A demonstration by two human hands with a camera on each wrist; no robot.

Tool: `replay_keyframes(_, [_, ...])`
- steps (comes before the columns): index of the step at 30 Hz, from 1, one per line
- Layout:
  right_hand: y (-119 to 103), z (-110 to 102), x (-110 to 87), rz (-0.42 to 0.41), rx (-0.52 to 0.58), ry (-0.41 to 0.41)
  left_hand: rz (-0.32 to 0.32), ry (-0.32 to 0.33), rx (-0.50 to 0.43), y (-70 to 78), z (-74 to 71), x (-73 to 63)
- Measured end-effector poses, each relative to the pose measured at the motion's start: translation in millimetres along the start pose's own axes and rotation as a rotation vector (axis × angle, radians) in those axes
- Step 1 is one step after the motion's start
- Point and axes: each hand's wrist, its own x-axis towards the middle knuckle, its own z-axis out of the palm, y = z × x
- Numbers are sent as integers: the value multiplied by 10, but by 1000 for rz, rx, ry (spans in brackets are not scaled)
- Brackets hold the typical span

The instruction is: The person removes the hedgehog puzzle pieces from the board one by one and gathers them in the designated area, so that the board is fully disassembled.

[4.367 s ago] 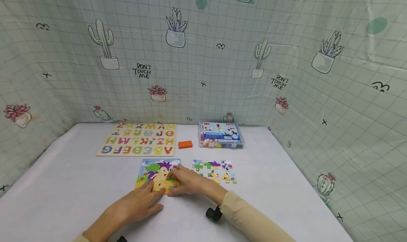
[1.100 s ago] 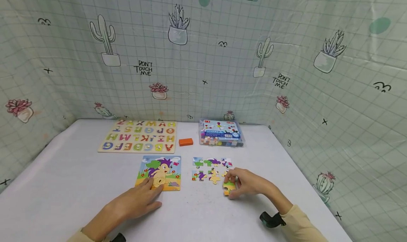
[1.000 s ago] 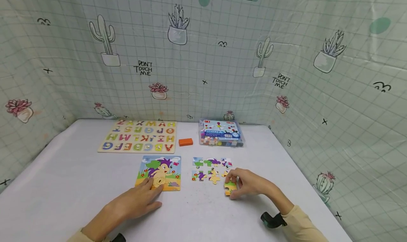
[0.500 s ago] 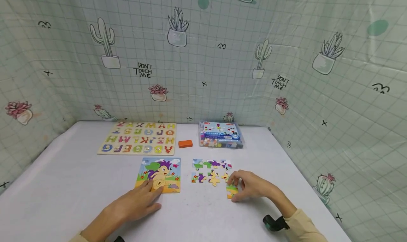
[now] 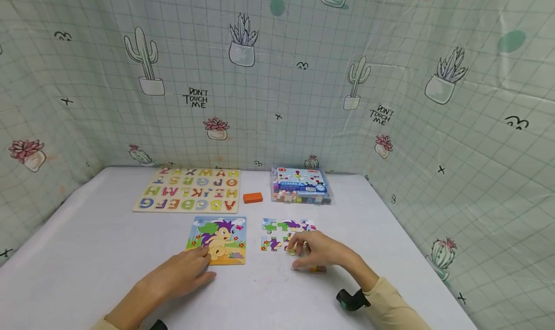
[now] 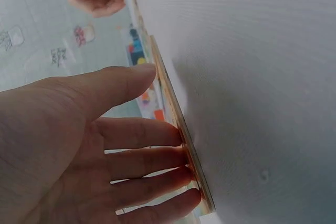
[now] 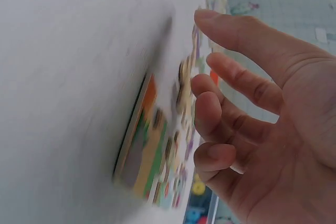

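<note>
A hedgehog picture puzzle board (image 5: 236,259) lies flat on the white table. My left hand (image 5: 178,275) rests its fingertips on the board's near left part; in the left wrist view the straight fingers touch its edge and the thumb is apart. To the right lie loose jigsaw pieces (image 5: 270,225) in rows. Over the near ones hovers my right hand (image 5: 321,251), fingers loosely bent and holding nothing. Partly hidden beneath it is a yellow-green jigsaw piece (image 5: 320,269); the right wrist view shows this jigsaw piece (image 7: 140,153) on the table, apart from the fingers.
Behind the puzzle lies a wooden alphabet board (image 5: 184,191) with coloured letters. An orange block (image 5: 253,198) sits right of it. Farther right is a clear plastic box (image 5: 301,188) of small colourful parts. A patterned cloth (image 5: 277,79) hangs around the table.
My right hand went from the board to the loose pieces, shifted the yellow-green jigsaw piece slightly right and nearer, let it go, then moved left. My left hand has stayed on the board.
</note>
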Motion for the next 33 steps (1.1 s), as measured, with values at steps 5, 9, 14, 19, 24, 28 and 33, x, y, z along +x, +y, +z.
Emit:
replay_keyframes(5, [-157,104,207,-27,2,-2,19,30,-7,-17,2,-7])
replay_keyframes(9, [-284,193,368,-37,-10,-16,7,48,19,-16,-3,-19])
replay_keyframes(14, [-471,271,565,-62,-64,-25,-1,84,110,-40,-16,-33])
replay_keyframes(19, [-653,345,754,-94,-117,-13,-4,72,113,-56,-43,-32])
replay_keyframes(24, [-762,453,942,-147,-145,-5,29,67,67,-85,-68,-35])
replay_keyframes(28, [-833,542,1059,-151,-189,-7,27,41,11,-110,-81,-54])
replay_keyframes(33, [-901,592,1137,-108,-226,13,22,26,-5,-125,-87,-55])
